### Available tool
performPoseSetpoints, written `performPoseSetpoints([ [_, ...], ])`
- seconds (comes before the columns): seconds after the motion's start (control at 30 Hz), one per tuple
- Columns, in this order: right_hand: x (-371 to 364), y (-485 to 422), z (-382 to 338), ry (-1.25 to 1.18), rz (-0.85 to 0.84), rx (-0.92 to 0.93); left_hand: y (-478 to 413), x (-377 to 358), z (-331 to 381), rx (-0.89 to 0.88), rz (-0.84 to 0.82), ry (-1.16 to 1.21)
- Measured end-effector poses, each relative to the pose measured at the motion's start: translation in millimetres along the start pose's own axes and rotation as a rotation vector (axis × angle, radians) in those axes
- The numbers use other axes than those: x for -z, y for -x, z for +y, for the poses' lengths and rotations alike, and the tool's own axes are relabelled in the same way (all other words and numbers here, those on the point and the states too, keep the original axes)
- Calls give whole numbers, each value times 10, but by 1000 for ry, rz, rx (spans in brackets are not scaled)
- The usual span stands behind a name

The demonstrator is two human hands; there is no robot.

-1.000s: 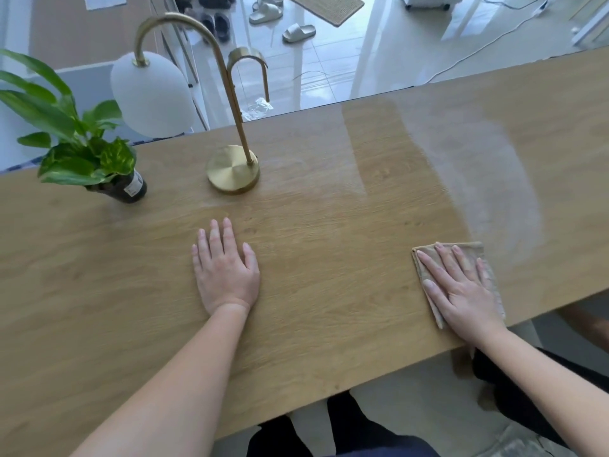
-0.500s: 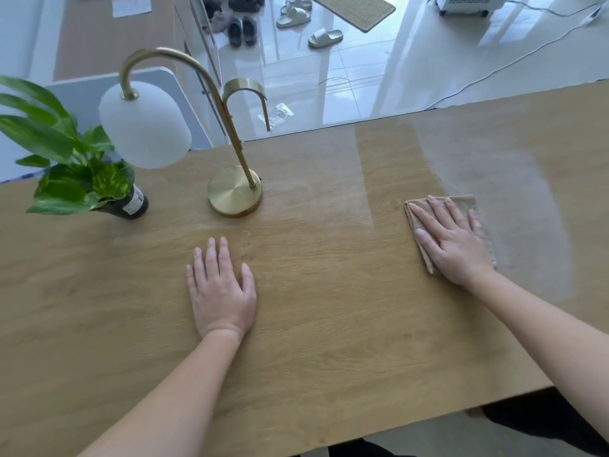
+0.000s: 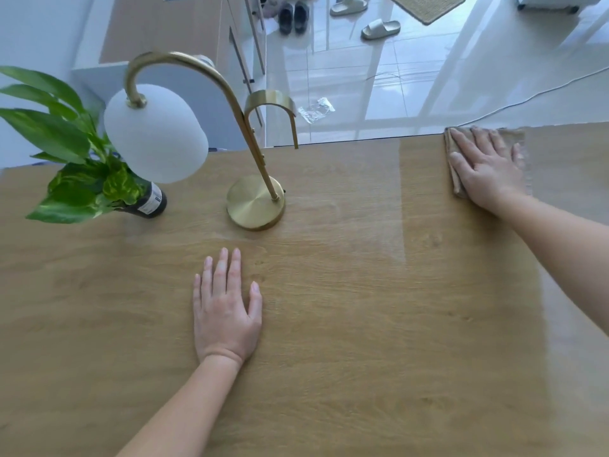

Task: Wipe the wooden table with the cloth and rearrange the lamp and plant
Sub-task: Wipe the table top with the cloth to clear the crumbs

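**A:** Where is the cloth?

**B:** The cloth (image 3: 517, 138) lies flat on the wooden table (image 3: 362, 324), well to the right of the lamp (image 3: 184, 136) and farther back than its base (image 3: 255, 202), right at the table's far edge.

**A:** And the hand on it?

**B:** The right hand (image 3: 487, 169) lies palm down on top, fingers straight and a little spread. It presses the cloth rather than grips it, with nothing curled round the fabric. A folded edge shows on the thumb side, and more cloth shows past the fingertips and the little finger (it is beige, close to the colour of the wood).

**A:** The other hand?

**B:** The left hand (image 3: 225, 311) is flat on bare wood, fingers extended and holding nothing. It is nearer the person than the lamp's base and slightly to its left.

**A:** What stands around the lamp?

**B:** The plant (image 3: 82, 179) is just left of it in a dark bottle (image 3: 150, 202), and the lamp's white shade (image 3: 155, 133) hangs over the leaves. A paler, glossy band of tabletop runs between the lamp and the cloth.

**A:** Beyond the table?

**B:** On the tiled floor (image 3: 412, 77) behind the lamp are a scrap of clear plastic (image 3: 316, 108), pale slippers (image 3: 380, 28), dark shoes (image 3: 290, 16) and a mat (image 3: 428, 6). A cable (image 3: 527, 97) runs off to the right.
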State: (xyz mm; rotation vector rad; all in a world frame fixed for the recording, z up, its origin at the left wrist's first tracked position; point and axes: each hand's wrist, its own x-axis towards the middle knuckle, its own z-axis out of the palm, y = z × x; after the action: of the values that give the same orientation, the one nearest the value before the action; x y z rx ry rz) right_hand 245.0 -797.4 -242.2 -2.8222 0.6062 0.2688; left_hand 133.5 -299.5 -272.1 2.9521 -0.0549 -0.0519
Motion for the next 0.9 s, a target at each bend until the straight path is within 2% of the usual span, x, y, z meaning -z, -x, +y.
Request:
performPoseSetpoints([
  [0.17,-31,-91,37,5,-4,20,-13,-33,-20,2,20,-11],
  [0.33,-132,288,133,0,-3,60,-14,-21,-27,-5,19,-1],
  [0.47,-279,896,316,2,-6,83,-1,-10,-18,-9,11,-7],
  [0.9,-792,3456,780,-7,-13,-29,73,35,-51,-41,-33,23],
])
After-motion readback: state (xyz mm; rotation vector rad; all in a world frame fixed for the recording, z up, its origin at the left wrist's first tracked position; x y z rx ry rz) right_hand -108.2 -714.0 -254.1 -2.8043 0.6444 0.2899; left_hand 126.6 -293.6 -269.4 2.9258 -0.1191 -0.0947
